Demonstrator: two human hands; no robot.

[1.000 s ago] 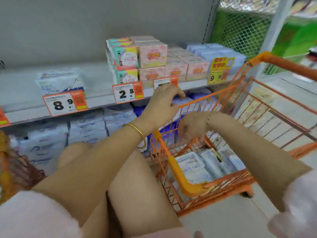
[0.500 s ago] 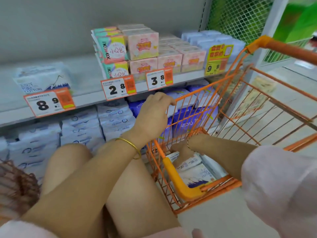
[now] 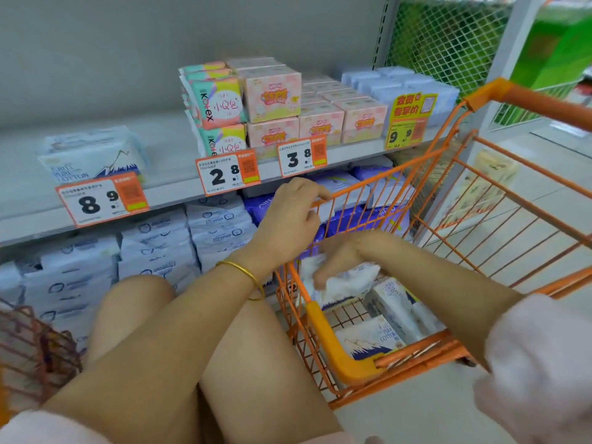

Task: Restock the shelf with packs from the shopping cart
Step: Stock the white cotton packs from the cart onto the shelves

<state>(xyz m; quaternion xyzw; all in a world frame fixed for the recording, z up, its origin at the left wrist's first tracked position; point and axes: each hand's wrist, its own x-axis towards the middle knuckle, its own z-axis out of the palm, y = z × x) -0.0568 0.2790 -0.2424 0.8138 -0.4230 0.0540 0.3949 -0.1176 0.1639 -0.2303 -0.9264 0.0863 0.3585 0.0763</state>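
Head view: a grey shelf [image 3: 166, 145] stands with an orange shopping cart [image 3: 326, 334] just beside it. Several packs lie in the cart's bottom, one marked Pure Cotton [image 3: 371, 342]; a matching pack [image 3: 93, 157] sits on the shelf above the 8.9 tag [image 3: 102, 198]. The left grip [image 3: 290, 225] curls over the cart's top rim. The right grip [image 3: 339, 261], inside the cart, is clamped on a white pack [image 3: 347, 282].

Right hand [image 3: 339, 261], inside shopping cart [image 3: 323, 331]: motion-blurred; gripped white pack [image 3: 350, 280] part-hidden by fingers. Wire basket [image 3: 32, 347], left of cart: edge-cropped.
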